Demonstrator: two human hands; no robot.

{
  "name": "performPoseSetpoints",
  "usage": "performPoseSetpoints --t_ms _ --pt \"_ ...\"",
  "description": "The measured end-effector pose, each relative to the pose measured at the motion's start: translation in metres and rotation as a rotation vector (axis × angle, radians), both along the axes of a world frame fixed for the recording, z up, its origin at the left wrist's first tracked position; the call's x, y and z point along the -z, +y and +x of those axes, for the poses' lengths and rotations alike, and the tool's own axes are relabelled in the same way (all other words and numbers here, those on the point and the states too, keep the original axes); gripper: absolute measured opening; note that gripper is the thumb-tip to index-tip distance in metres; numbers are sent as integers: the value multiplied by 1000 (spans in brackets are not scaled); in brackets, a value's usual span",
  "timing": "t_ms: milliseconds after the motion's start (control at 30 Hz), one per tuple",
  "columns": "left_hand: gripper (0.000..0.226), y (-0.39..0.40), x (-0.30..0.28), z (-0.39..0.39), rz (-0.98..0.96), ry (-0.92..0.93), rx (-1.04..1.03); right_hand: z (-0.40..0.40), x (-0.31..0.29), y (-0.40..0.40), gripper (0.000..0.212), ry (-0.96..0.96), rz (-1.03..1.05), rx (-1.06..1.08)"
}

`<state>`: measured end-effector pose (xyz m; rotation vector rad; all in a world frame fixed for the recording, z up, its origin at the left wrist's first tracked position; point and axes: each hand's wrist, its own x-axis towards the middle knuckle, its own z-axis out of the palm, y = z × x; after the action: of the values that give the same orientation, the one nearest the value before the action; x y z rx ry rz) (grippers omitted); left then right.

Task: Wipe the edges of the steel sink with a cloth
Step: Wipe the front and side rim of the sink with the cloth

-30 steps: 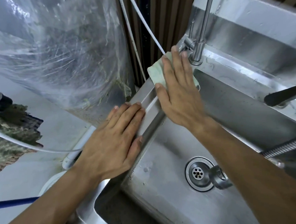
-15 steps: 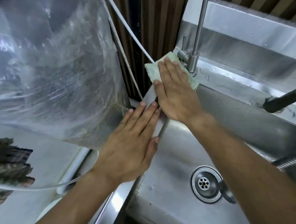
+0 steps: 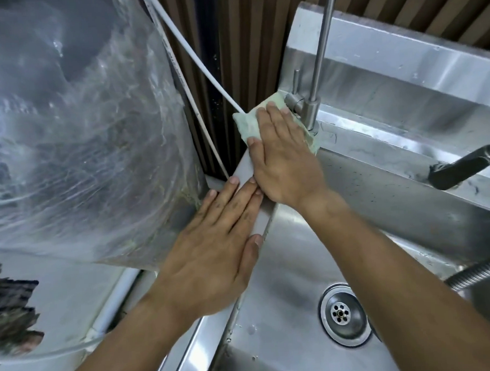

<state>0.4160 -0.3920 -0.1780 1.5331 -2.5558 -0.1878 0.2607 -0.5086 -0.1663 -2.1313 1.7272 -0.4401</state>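
Both hands still flat: right hand (image 3: pixel 286 157) pressing cloth (image 3: pixel 247 125) farther into sink (image 3: pixel 400 146) corner.

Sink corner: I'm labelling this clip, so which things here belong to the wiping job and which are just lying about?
Part of the job:
cloth
steel sink edge
right hand, pressing the cloth flat
left hand, resting flat on the rim

Just lying about:
tap
white hose
plastic bag
drain
black handle
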Motion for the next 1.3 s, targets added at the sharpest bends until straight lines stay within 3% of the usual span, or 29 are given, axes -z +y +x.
performPoseSetpoints --t_ms 233,500,733,900,1033,1233,1300 --pt "61 -2 -1 -1 -20 -13 -2 1 -8 -44 61 84 58 -48" --pt "60 0 0 -1 -19 -24 -8 3 -2 3 65 -3 89 45" --pt "62 -1 -1 0 -16 -37 -7 10 -3 -43 63 30 52 32" --pt "62 -1 0 0 -4 -40 -13 -31 5 6 54 -125 -49 -140" --pt "62 0 1 -1 -19 -47 -13 -40 16 61 56 -229 49 -117" --pt "64 1 0 -3 -45 -62 -31 -42 8 18 59 16 -39 -186" --pt "65 1 0 -4 -43 -53 -48 -39 9 11 58 2 -41 -163"
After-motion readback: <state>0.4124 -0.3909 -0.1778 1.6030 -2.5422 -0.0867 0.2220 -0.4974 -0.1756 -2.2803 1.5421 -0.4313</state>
